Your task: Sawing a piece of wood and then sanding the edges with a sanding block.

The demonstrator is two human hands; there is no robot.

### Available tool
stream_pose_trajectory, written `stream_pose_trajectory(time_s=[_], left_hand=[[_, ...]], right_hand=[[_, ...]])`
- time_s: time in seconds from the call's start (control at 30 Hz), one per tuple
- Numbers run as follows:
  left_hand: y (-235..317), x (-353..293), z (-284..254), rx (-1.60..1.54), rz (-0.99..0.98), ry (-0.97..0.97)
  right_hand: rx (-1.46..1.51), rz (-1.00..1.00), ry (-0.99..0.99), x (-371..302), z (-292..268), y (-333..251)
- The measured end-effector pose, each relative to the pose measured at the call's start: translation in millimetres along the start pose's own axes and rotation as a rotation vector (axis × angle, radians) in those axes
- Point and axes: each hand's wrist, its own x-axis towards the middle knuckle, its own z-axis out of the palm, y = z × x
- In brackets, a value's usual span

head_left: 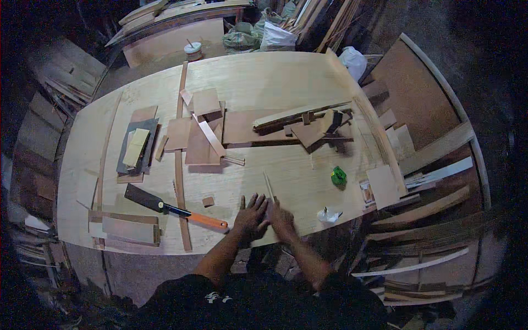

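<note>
My left hand lies on the pale wooden tabletop near its front edge, fingers stretched forward. Close beside it, my right hand is closed around the lower end of a thin, light-coloured stick, which points away from me. Whether my left fingertips also press on something small is hard to make out. Left of my hands rests a handsaw with a dark broad blade and an orange grip. A small brown wood block sits just beyond the saw.
Brown board offcuts and wood strips lie across the tabletop's middle. A bright green object and crumpled white material are at right. Stacked pieces stand at left. Beyond the far edge is a white tub.
</note>
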Motion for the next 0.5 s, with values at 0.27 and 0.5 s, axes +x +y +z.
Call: stream_pose_trajectory(time_s=[0.27, 0.5], left_hand=[[9.3, 16.3, 10.7, -0.065, 0.058, 0.049], [9.1, 10.7, -0.3, -0.006, 0.025, 0.024]], right_hand=[[0.155, 0.211, 0.082, 90.9, -12.9, 10.0], [-0.201, 0.144, -0.135, -128.4, 80.5, 98.7]])
